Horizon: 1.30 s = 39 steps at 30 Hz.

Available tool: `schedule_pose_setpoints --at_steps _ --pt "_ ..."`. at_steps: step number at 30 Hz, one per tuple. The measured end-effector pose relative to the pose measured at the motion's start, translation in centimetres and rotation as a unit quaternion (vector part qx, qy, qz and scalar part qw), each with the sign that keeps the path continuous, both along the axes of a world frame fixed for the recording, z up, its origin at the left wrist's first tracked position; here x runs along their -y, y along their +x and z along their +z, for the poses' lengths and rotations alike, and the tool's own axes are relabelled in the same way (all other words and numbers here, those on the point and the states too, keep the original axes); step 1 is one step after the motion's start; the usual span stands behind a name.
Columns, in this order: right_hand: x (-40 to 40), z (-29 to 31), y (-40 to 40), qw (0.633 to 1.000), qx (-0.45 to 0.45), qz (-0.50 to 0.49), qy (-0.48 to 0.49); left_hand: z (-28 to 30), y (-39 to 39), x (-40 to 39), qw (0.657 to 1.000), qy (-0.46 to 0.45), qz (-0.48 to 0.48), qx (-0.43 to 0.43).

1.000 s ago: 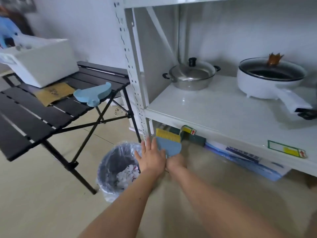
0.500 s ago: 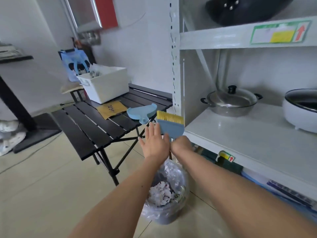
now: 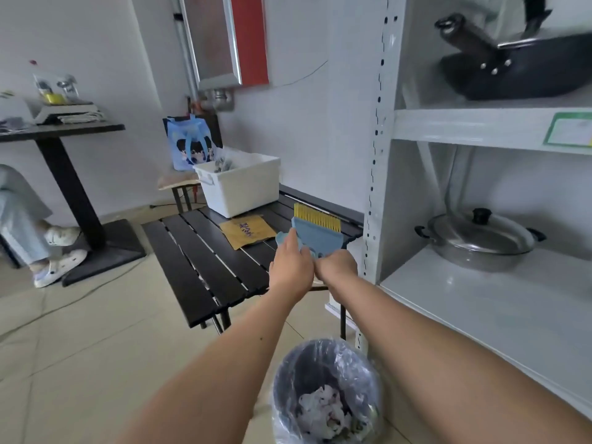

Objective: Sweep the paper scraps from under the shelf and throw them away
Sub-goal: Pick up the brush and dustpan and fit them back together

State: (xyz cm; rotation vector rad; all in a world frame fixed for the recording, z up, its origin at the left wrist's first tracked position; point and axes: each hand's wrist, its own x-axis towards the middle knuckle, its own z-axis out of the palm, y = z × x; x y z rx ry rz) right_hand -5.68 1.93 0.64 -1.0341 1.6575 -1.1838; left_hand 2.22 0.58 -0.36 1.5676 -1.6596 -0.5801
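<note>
— Paper scraps (image 3: 323, 408): where?
— Inside the lined bin (image 3: 326, 392) on the floor, beside the shelf (image 3: 378, 155).
— Hands?
— Right hand (image 3: 336, 267) clenches the brush (image 3: 317, 233) handle; left hand (image 3: 290, 267) rests on the dustpan (image 3: 281, 237), grip unclear.

A single head-worn wide-angle view looks forward and down along both forearms, close to the hands. It faces a black slatted worktop (image 3: 205, 270), shelf (image 3: 480, 302) at right, bin (image 3: 323, 389) near below; edges seem bent.
</note>
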Motion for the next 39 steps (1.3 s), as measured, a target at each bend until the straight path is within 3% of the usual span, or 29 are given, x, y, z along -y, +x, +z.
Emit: schedule_pose_setpoints --at_steps 3,7,10,14,21,26,30,39 --pt "1.3 0.8 0.3 1.000 -0.026 0.011 0.005 0.9 1.1 0.7 0.992 0.058 -0.001 -0.112" --pt "2.9 1.2 0.6 0.998 -0.046 0.013 0.029 1.2 1.4 2.0 0.950 0.145 -0.007 -0.276" --pt "4.4 1.1 1.0 0.998 -0.055 0.015 0.041 0.9 1.1 3.4 0.926 0.187 -0.002 -0.327" --pt "6.3 0.7 1.2 0.987 -0.146 0.012 0.060 0.4 1.0 5.3 0.912 0.226 0.041 -0.340" --pt "6.5 -0.1 1.1 0.970 -0.234 0.034 0.049 -1.2 0.3 6.1 0.838 0.290 0.057 -0.458" --pt "6.0 -0.8 1.6 0.969 -0.241 0.028 0.039 -1.2 0.3 6.4 0.833 0.277 0.073 -0.474" --pt "5.8 -1.5 2.0 0.982 -0.188 0.014 0.026 -1.5 0.3 6.7 0.845 0.271 0.079 -0.454" --pt "5.3 -2.3 2.2 0.984 -0.176 0.011 0.012 -2.1 0.3 6.5 0.863 0.266 0.085 -0.422"
